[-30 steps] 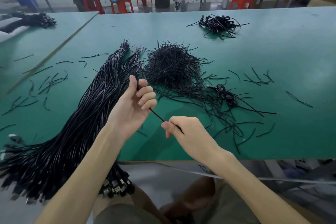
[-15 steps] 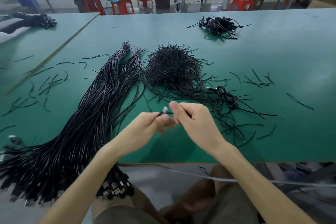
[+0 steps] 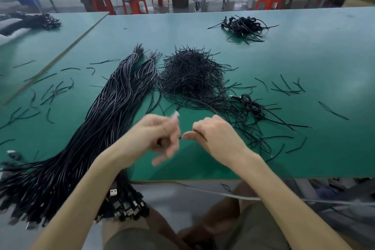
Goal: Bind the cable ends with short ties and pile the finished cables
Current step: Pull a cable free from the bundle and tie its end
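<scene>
The left hand (image 3: pixel 160 136) curls round the cable (image 3: pixel 180 137) near its plug end (image 3: pixel 176 115) (blurred, so the exact hold is unclear), and the right hand (image 3: pixel 215 134) pinches the cord close beside. Coil tightly before tying. The heap of ties (image 3: pixel 190 75) lies just ahead. There is bare table (image 3: pixel 304 57) to the right, and its near edge sits under the wrists.

1 head-worn wide-angle view, looking forward and down, close over the green table (image 3: pixel 304 67), background benches beyond

Cable bundle (image 3: pixel 105 128) lies left of tie heap (image 3: pixel 190 75).
</scene>
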{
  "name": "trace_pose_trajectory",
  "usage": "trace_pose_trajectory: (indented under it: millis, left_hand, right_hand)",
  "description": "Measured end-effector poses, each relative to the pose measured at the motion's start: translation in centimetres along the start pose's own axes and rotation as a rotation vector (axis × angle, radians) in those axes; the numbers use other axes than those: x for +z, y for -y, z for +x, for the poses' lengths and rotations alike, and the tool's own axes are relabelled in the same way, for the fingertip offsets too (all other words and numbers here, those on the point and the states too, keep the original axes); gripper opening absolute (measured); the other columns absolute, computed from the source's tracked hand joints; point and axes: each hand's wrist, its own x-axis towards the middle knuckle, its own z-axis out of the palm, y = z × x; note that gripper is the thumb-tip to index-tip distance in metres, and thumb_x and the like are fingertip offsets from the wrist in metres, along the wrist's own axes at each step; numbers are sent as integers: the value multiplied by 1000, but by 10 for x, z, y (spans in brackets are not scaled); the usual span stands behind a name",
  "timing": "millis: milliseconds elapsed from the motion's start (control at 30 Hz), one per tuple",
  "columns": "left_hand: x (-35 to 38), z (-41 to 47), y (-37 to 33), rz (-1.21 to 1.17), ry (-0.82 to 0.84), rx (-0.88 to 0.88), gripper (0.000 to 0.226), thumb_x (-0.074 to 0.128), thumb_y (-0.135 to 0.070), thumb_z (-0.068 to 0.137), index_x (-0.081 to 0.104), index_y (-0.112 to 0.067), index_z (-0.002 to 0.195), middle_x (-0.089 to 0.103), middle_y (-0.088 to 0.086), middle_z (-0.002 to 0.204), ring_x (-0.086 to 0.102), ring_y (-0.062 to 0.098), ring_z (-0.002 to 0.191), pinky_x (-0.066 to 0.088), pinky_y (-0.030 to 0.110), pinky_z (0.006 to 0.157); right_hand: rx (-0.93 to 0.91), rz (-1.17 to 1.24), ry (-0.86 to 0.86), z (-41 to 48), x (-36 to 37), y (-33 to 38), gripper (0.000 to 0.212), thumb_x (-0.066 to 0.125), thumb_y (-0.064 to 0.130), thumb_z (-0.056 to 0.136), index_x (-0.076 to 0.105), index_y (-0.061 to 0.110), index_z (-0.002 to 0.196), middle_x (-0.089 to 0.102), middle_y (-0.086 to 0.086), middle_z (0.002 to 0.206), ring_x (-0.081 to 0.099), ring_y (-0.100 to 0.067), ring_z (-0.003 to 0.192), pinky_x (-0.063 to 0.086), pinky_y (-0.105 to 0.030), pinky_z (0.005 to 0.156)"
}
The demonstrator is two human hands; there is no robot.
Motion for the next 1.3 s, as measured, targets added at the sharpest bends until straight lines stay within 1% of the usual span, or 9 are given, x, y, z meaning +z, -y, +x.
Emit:
trace_pose_trajectory:
  millis: [200, 367, 500, 667, 800, 900, 1000, 1133, 1300]
  left_hand:
    - [8, 11, 27, 600, -189, -95, 42, 52, -40, 103, 75, -6, 98, 79, 13, 93, 74, 35, 87, 58, 51, 76]
    - [1, 12, 29, 707, -404, 38, 42, 46, -54, 92, 73, -22, 90, 69, 6, 78, 55, 15, 68, 52, 45, 66]
    - [9, 22, 34, -30, -505, 118, 50, 47, -40, 103, 67, 0, 125, 75, 10, 120, 70, 16, 113, 55, 31, 99]
    - [-1, 24, 19, -1188, -453, 210, 34, 37, -25, 112, 63, -4, 115, 74, 6, 105, 70, 6, 86, 57, 22, 65]
    - [-12, -2, 16, -565, -379, 163, 43, 42, -39, 109, 59, -21, 74, 46, -9, 63, 31, 5, 42, 25, 19, 48]
    - [-2, -9, 18, 111, -415, 168, 41, 47, -37, 102, 58, -12, 73, 54, 2, 60, 42, 15, 41, 36, 20, 43]
    - [10, -13, 18, -256, -301, 164, 40, 45, -38, 103, 54, -14, 73, 51, 1, 60, 44, 14, 38, 37, 23, 46]
    - [10, -16, 8, -851, 76, 277, 35, 46, -35, 107, 58, -14, 82, 56, -4, 64, 38, 8, 41, 33, 25, 55]
    - [6, -13, -2, -1120, -52, 321, 38, 50, -36, 108, 60, -16, 77, 41, -7, 57, 21, 8, 43, 30, 24, 50]
  right_hand:
    - [-27, -128, 43, 9, 0, 4, 26, 41, 30, 108, 61, 15, 98, 65, 1, 95, 57, -21, 91, 34, -30, 87]
    - [51, -56, -53, 1, 1, 15, 23, 36, 24, 111, 57, 15, 113, 68, 1, 102, 54, -22, 80, 29, -29, 75]
    - [140, 517, -100, -2, 6, 44, 22, 40, 27, 110, 58, 16, 110, 59, 0, 70, 47, -25, 59, 38, -42, 60]
    - [150, 592, 110, -9, 26, 45, 23, 43, 20, 109, 60, 14, 95, 53, 7, 61, 47, -11, 51, 40, -35, 57]
    - [155, 259, 140, -4, 13, 11, 33, 44, 33, 109, 61, 12, 89, 74, 4, 93, 64, -16, 80, 44, -31, 76]
    - [63, -47, 80, 7, -1, -2, 44, 38, 45, 105, 57, 13, 82, 73, -2, 86, 60, -26, 71, 37, -30, 82]
    - [76, 73, -35, 12, -7, -6, 44, 40, 43, 104, 59, 12, 80, 76, 9, 93, 58, -17, 66, 36, -25, 83]
    - [86, 218, 27, 10, -2, -6, 25, 54, 1, 101, 61, 8, 78, 64, 31, 77, 58, 17, 69, 35, -5, 70]
    - [183, 408, 41, 1, 14, -2, 28, 49, 2, 104, 56, 7, 77, 58, 36, 65, 57, 1, 62, 42, -30, 79]
